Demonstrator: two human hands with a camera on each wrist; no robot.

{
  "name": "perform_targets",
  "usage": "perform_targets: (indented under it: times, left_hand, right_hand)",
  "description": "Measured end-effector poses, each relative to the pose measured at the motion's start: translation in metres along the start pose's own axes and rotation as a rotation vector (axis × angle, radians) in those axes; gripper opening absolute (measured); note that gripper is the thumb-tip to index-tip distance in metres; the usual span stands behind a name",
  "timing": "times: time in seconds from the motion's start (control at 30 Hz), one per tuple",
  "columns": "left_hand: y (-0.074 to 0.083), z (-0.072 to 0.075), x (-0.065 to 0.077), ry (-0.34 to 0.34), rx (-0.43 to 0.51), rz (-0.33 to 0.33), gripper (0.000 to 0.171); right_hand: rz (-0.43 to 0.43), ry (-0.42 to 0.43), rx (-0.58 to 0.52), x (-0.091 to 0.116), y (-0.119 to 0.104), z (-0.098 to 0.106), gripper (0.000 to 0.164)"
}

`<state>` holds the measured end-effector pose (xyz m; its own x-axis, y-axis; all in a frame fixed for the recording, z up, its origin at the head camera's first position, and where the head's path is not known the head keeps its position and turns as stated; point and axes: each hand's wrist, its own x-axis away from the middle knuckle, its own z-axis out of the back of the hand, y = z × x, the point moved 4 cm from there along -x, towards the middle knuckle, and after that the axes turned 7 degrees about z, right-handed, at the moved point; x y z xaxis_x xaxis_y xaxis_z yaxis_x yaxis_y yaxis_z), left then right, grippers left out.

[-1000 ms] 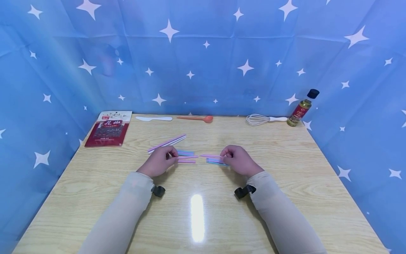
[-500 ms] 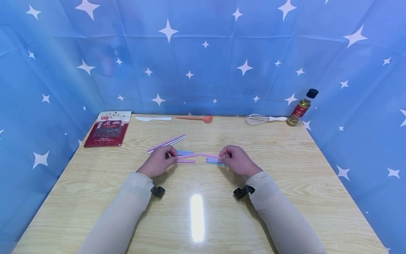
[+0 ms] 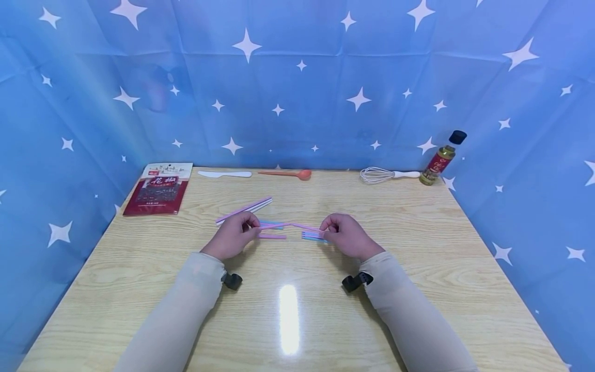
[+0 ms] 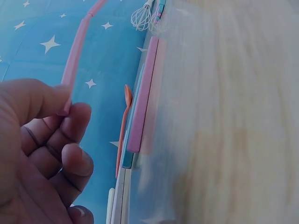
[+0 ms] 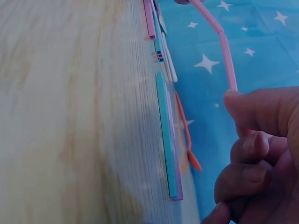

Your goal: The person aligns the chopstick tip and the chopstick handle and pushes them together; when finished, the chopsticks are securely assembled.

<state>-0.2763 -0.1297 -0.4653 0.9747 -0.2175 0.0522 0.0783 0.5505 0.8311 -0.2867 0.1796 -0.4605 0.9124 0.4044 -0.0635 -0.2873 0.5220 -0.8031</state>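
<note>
My left hand (image 3: 234,236) pinches a slim pink stick (image 4: 74,58) between thumb and fingers, just above the table. Another pink stick (image 5: 227,60) is pinched by my right hand (image 3: 348,235). Their inner ends meet end to end between the hands, forming a shallow peak in the head view. Below the left hand lie a pink stick (image 3: 274,236) and blue sticks (image 3: 275,223), partly covered by the fingers. Under the right hand rests a group of teal and purple sticks (image 5: 167,135). Purple and white sticks (image 3: 246,208) lie slanted behind my left hand.
Along the table's back edge are a red spice packet (image 3: 158,190), a white knife (image 3: 225,174), an orange spoon (image 3: 304,174), a whisk (image 3: 378,175) and an oil bottle (image 3: 437,164). A star-patterned blue curtain (image 3: 307,82) encloses the back and sides of the wooden table (image 3: 260,320).
The gap between the two pink sticks has closed, and their inner ends now meet slightly higher. My right hand has shifted a little to the left; the left hand stays nearly still.
</note>
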Motion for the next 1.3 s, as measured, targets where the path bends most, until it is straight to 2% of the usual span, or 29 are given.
perform_targets:
  times: [0.27,0.57,0.97,1.3]
  left_hand:
    - [0.0002,-0.0003,0.0001,-0.01,0.031,-0.014,0.008]
    - [0.0031,0.0012,0.0002,-0.003,0.043,-0.057,0.007]
    - [0.0017,0.0004,0.0007,-0.022,0.033,-0.049,0.006]
    - [0.0038,-0.001,0.0014,-0.023,0.034,-0.057,0.007]
  right_hand:
    - [-0.009,0.031,0.007,0.0012,0.0,0.0023,0.005]
    - [0.005,0.019,-0.006,0.0001,0.0012,0.0029,0.004]
    - [0.019,-0.008,-0.001,0.0005,0.0013,0.0041,0.004]
    - [0.015,0.006,-0.008,-0.0002,0.003,0.0021,0.004]
